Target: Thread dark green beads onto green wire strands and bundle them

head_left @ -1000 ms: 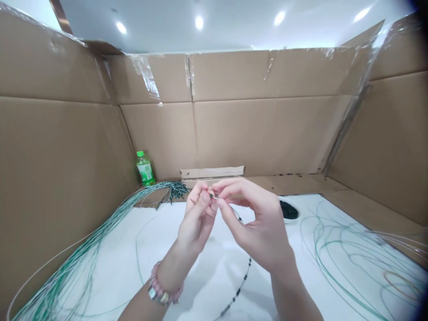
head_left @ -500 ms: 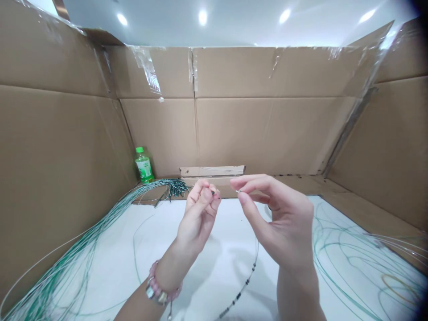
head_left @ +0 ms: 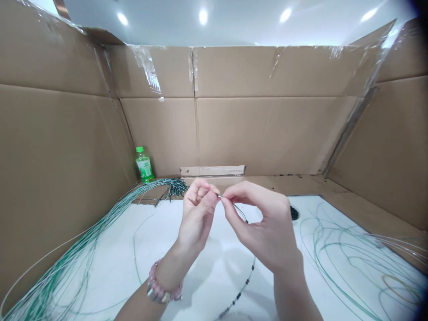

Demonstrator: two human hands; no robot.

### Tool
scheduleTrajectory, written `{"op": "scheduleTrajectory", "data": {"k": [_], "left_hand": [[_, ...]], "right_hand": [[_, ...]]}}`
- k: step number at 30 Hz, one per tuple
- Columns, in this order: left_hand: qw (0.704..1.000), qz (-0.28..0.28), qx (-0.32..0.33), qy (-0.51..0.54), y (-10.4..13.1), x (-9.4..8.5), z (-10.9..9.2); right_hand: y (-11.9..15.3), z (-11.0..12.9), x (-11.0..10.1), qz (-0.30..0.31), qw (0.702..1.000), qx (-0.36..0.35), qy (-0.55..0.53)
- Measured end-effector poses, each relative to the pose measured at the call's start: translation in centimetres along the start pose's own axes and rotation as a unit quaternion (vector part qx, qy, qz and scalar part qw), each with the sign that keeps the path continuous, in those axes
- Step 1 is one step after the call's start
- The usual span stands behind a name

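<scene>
My left hand (head_left: 199, 214), with a pink beaded bracelet (head_left: 157, 285) on its wrist, pinches a small dark bead (head_left: 217, 195) between thumb and forefinger. Right beside it, the thumb and forefinger of my right hand (head_left: 261, 218) are closed on a thin wire at the bead. From there the wire runs behind my right hand and comes out below it. Dark beads (head_left: 238, 296) are spaced along this lower stretch, which hangs or lies over the white surface; which of the two I cannot tell.
A bundle of green wires (head_left: 110, 218) curves along the left side. A green bottle (head_left: 144, 166) stands in the back left corner. Loose green wires (head_left: 337, 249) spread at the right, near a dark pile (head_left: 294, 213). Cardboard walls (head_left: 267, 133) surround the white board (head_left: 207, 285).
My right hand has moved left and slightly down, so its fingertips now meet those of my left hand. The dark pile at the right has come into view.
</scene>
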State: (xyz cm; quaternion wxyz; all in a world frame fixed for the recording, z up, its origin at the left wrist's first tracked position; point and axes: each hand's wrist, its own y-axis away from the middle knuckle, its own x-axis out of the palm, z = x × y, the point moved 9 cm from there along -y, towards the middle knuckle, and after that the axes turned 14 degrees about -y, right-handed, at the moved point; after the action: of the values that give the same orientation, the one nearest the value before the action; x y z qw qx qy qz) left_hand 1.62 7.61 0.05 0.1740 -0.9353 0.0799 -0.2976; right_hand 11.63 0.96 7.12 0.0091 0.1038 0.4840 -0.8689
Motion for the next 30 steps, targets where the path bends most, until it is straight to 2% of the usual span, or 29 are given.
{"op": "scheduleTrajectory", "data": {"k": [10,15,21,30], "left_hand": [[1.000,0.000,0.002,-0.002,0.2,0.0,0.1],[0.999,-0.009,0.035,-0.023,0.0,-0.3,-0.4],[0.995,-0.047,0.074,-0.040,0.2,-1.0,-0.9],[0.993,-0.071,-0.005,0.090,1.5,-0.5,0.8]], "right_hand": [[0.2,0.2,0.0,-0.002,1.000,-0.016,0.018],[0.2,0.3,-0.1,-0.011,0.999,-0.032,0.031],[0.4,0.3,0.2,-0.014,0.998,-0.031,0.047],[0.5,0.2,0.7,-0.056,0.997,-0.035,-0.027]]}}
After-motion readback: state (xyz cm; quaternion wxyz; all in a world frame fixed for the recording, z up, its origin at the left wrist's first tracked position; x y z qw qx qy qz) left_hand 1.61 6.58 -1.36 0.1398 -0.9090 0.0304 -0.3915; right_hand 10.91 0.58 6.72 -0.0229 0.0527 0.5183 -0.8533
